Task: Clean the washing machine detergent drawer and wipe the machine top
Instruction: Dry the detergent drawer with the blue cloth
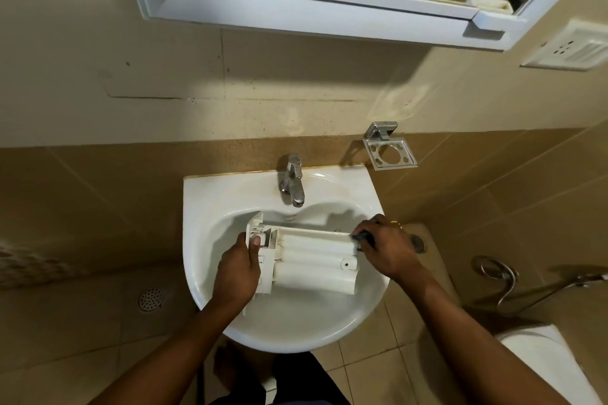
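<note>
White plastic fills the middle of the head view: the detergent drawer [312,260] lies inside the washbasin [200,207], in the lower centre of the frame, just below the tap [292,187]. Its long axis runs across the frame from left to right, dipping a little toward the right. The front panel is at the left end and rounded ridges face up. I take that face for the underside, though I can't be sure.

The left hand [237,273] grasps the panel end, thumb pressed on the panel's face and the other fingers hidden behind it. The right hand [385,246] is at the opposite end, at the drawer's upper right corner. Its fingers are closed round a small dark object [362,237] that touches the plastic. It looks like a scrubber or brush, but it is too small for me to name. I see no water at the spout.

The drawer spans the gap between both hands, and the right hand carries the tool. I judge the next stroke should run leftward along the ridges, toward the left hand, which braces the drawer against that push. The machine top is nowhere in view.
</note>
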Demonstrator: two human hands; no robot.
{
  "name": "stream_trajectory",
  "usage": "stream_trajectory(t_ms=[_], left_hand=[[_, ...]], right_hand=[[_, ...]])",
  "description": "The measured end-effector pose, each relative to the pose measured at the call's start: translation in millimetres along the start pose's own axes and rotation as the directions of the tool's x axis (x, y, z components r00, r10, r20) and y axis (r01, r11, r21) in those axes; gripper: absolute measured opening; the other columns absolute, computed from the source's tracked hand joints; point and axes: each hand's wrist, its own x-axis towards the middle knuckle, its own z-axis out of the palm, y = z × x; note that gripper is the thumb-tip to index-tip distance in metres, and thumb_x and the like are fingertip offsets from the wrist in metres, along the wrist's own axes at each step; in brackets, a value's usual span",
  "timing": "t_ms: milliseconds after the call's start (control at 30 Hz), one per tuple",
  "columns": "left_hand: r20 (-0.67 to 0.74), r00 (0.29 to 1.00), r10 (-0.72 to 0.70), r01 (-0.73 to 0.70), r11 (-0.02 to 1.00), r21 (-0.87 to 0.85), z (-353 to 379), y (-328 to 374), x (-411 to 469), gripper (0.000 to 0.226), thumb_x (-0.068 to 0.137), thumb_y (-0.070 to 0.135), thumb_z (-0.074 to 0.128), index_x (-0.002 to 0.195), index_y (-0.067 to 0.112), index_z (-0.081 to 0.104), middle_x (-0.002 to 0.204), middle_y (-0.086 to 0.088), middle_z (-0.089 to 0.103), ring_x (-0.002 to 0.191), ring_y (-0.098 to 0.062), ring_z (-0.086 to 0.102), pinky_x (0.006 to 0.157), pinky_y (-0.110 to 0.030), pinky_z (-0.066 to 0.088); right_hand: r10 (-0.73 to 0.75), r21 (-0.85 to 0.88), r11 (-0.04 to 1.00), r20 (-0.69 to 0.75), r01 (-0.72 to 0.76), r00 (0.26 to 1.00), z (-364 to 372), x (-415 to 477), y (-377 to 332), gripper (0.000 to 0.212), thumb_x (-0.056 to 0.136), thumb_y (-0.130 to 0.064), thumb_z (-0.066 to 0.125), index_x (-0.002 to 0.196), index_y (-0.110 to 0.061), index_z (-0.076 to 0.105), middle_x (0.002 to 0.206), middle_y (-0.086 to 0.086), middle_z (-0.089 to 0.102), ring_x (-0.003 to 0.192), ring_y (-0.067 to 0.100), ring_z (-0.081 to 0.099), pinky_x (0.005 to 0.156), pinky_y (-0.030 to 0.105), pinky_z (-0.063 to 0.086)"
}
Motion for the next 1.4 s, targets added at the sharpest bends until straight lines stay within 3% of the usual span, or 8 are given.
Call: stream_trajectory(t_ms=[133, 267, 400, 633, 833, 967, 1233, 1400], left_hand=[[0.025, 1.000, -0.003, 0.004, 1.000, -0.004, -2.4, 2.1, 2.3, 0.049, 0.106, 0.049, 0.030, 0.125, 0.014, 0.060, 0.087, 0.000, 0.070, 0.078, -0.022, 0.069, 0.074, -0.036, 0.054], [0.052, 0.999, -0.009, 0.009, 1.000, 0.006, -5.0, 3.7, 1.9, 0.045, 0.108, 0.047, 0.033, 0.128, 0.016, 0.058, 0.086, 0.004, 0.068, 0.076, -0.017, 0.065, 0.072, -0.032, 0.049], [0.041, 0.999, -0.006, 0.006, 1.000, -0.002, -3.2, 0.9, 2.7, 0.054, 0.105, 0.054, 0.029, 0.132, 0.016, 0.057, 0.097, -0.004, 0.075, 0.086, -0.026, 0.072, 0.078, -0.040, 0.058], [0.062, 0.998, -0.025, 0.025, 1.000, -0.009, -1.3, 7.2, 3.7, 0.043, 0.108, 0.046, 0.033, 0.119, 0.014, 0.059, 0.082, 0.005, 0.067, 0.071, -0.015, 0.066, 0.063, -0.029, 0.049], [0.090, 0.996, -0.027, 0.027, 1.000, 0.001, -0.8, 5.8, 11.2, 0.044, 0.108, 0.047, 0.033, 0.118, 0.013, 0.059, 0.081, 0.000, 0.069, 0.071, -0.018, 0.068, 0.061, -0.032, 0.049], [0.081, 0.996, -0.029, 0.029, 1.000, 0.007, 2.2, 4.3, 10.3, 0.042, 0.108, 0.047, 0.033, 0.116, 0.014, 0.058, 0.079, 0.001, 0.067, 0.071, -0.020, 0.065, 0.065, -0.032, 0.046], [-0.001, 0.999, -0.040, 0.040, 0.999, 0.007, 6.7, 6.2, 4.1, 0.044, 0.107, 0.045, 0.036, 0.106, 0.008, 0.059, 0.087, -0.011, 0.071, 0.081, -0.033, 0.069, 0.068, -0.035, 0.047], [0.057, 0.995, -0.077, 0.073, 0.995, 0.069, 1.6, 12.0, 9.1, 0.045, 0.109, 0.044, 0.037, 0.108, 0.004, 0.059, 0.095, -0.016, 0.071, 0.092, -0.037, 0.068, 0.072, -0.033, 0.042]], right_hand=[[-0.013, -0.122, 0.992, -0.019, 0.010, 1.000, 12.4, 5.4, -32.8, 0.031, 0.081, -0.032, 0.052, 0.101, -0.025, 0.074, 0.100, 0.005, 0.066, 0.085, 0.033, 0.064, 0.074, 0.037, 0.053], [-0.111, 0.032, 0.993, -0.031, 0.112, 0.993, 35.0, 19.7, -97.1, 0.035, 0.077, -0.032, 0.047, 0.098, -0.022, 0.072, 0.096, 0.008, 0.065, 0.083, 0.037, 0.062, 0.077, 0.041, 0.052], [-0.211, 0.133, 0.968, -0.036, 0.214, 0.977, 57.0, 25.8, -152.6, 0.043, 0.080, -0.017, 0.061, 0.123, -0.017, 0.066, 0.117, 0.012, 0.065, 0.100, 0.036, 0.062, 0.089, 0.042, 0.051], [-0.308, 0.218, 0.923, -0.074, 0.317, 0.948, 36.3, 3.8, -88.9, 0.052, 0.074, -0.009, 0.069, 0.124, -0.022, 0.070, 0.123, 0.001, 0.067, 0.108, 0.024, 0.062, 0.094, 0.034, 0.050], [0.021, 0.175, 0.985, -0.095, -0.004, 0.995, 23.9, -15.9, -10.9, 0.044, 0.080, -0.016, 0.079, 0.122, -0.023, 0.069, 0.117, -0.001, 0.062, 0.104, 0.026, 0.061, 0.085, 0.036, 0.054], [0.144, 0.117, 0.985, -0.166, -0.125, 0.976, 34.8, -19.7, -34.7, 0.035, 0.084, -0.022, 0.074, 0.119, -0.019, 0.069, 0.113, 0.008, 0.059, 0.099, 0.032, 0.059, 0.078, 0.037, 0.054], [-0.147, 0.180, 0.969, -0.123, 0.168, 0.981, 78.0, -22.1, -140.8, 0.025, 0.084, -0.026, 0.058, 0.106, -0.019, 0.065, 0.099, 0.005, 0.057, 0.090, 0.029, 0.054, 0.073, 0.035, 0.045], [-0.226, 0.115, 0.965, -0.100, 0.237, 0.969, 61.1, -6.7, -89.1, 0.023, 0.084, -0.031, 0.062, 0.104, -0.029, 0.073, 0.098, -0.001, 0.064, 0.092, 0.024, 0.058, 0.076, 0.034, 0.047]])
